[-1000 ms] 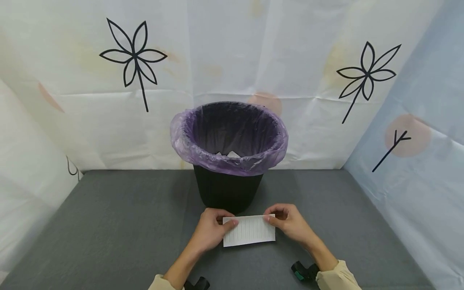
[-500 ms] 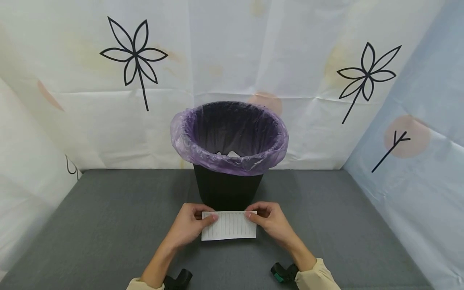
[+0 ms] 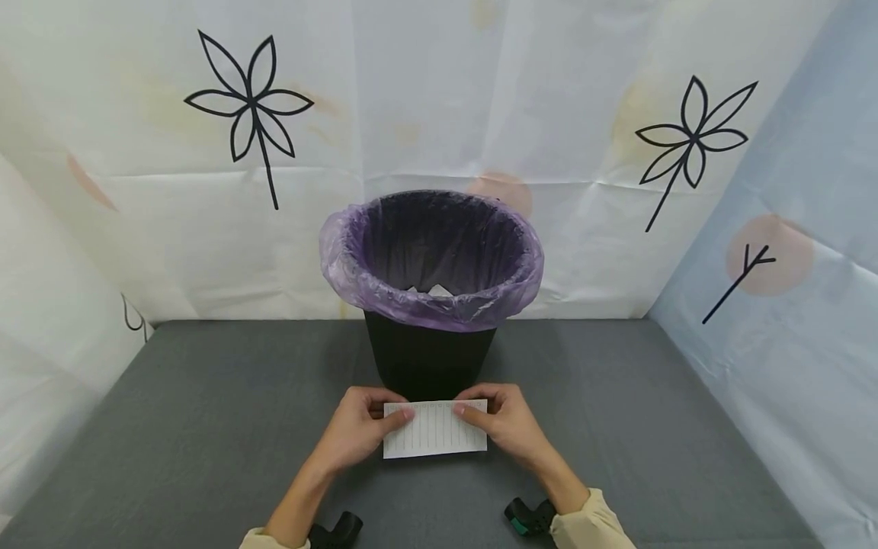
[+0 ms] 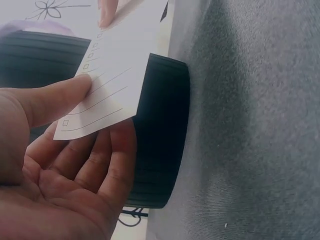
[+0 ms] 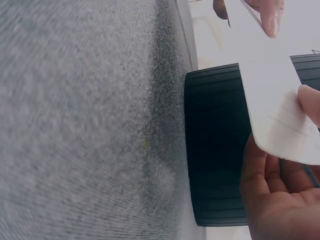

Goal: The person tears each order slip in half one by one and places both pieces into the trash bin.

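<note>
A small white sheet of lined paper (image 3: 435, 431) with little checkboxes along one long edge is held up by both hands in front of the bin. My left hand (image 3: 358, 425) pinches its left end, thumb on the near face and fingers behind. With the same kind of pinch, my right hand (image 3: 506, 423) grips it near the right end, its thumb a bit inward from the corner. In the left wrist view the lines and boxes on the paper (image 4: 112, 82) show clearly. The right wrist view shows the paper (image 5: 270, 95) stretching between both thumbs.
Just beyond the hands stands a black trash bin (image 3: 428, 354) lined with a purple plastic bag (image 3: 343, 267). White scraps (image 3: 440, 291) lie inside it. The grey table (image 3: 226, 427) is bordered by white and blue cloth walls with flower drawings.
Both hands have moved left with the paper, which now sits more squarely before the bin. Over the last half second, my right thumb has slid slightly inward along the sheet.
</note>
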Demonstrator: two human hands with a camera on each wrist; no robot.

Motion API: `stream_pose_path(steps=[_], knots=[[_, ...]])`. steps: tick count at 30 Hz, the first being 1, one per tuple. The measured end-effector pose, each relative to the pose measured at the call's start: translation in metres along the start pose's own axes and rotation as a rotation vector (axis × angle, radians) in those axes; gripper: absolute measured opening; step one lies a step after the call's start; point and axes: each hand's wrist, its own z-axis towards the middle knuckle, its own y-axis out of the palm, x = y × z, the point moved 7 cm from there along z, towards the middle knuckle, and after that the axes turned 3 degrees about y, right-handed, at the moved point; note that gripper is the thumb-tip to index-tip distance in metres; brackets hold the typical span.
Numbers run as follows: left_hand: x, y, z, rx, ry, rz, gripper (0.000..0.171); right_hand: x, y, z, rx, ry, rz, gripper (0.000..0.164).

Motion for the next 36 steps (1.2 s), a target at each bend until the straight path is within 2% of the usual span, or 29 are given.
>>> stream_pose_path(steps=[13, 19, 31, 36], knots=[[0.005, 0.008, 0.001, 0.04, 0.046, 0.1, 0.009, -0.003, 0.01, -0.001, -0.024, -0.064, -0.002, 0.011], [0.008, 0.012, 0.001, 0.056, 0.057, 0.133, 0.008, -0.005, 0.013, -0.001, -0.041, -0.069, 0.008, 0.01], [0.014, 0.019, -0.002, 0.056, 0.088, 0.189, 0.008, -0.01, 0.017, -0.003, -0.021, -0.119, -0.103, 0.009], [0.019, 0.019, -0.005, 0.041, 0.136, 0.224, 0.007, -0.01, 0.018, -0.003, -0.043, -0.128, -0.098, 0.01]])
